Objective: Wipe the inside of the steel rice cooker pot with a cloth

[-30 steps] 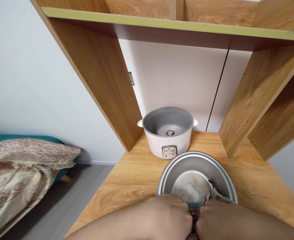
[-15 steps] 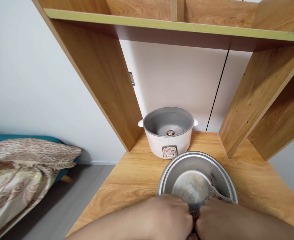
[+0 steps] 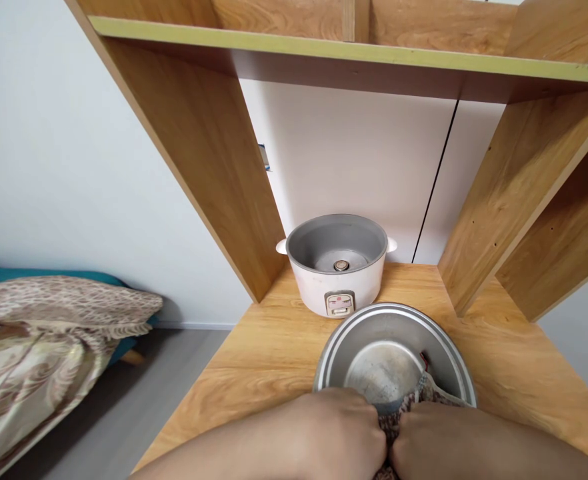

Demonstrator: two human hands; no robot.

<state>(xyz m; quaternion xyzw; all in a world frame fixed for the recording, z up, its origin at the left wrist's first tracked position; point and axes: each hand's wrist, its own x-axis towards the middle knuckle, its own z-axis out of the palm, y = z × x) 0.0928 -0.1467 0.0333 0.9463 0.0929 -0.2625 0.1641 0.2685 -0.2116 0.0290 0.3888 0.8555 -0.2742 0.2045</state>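
Head view, looking down over your own forearms: your left hand (image 3: 341,430) and right hand (image 3: 439,433) sit knuckle to knuckle at the near rim of a round metal pot (image 3: 389,323). Both are closed into fists on a patterned cloth (image 3: 393,419) bunched between them. The cloth shows in the gap between the fists and trails over the rim into the pot on its right side, so your right hand is the nearer one to the part lying inside. The pot stands on the wooden worktop (image 3: 254,373) directly ahead of your hands, mouth up, its scuffed bottom bare. Just beyond it stands a white rice cooker base (image 3: 337,283), open and hollow, its switch facing you; you cannot tell whether the two touch. Wooden shelf uprights (image 3: 214,153) rise on either side. Well apart on the left, lower down, is a bed (image 3: 49,333) with a patterned blanket.
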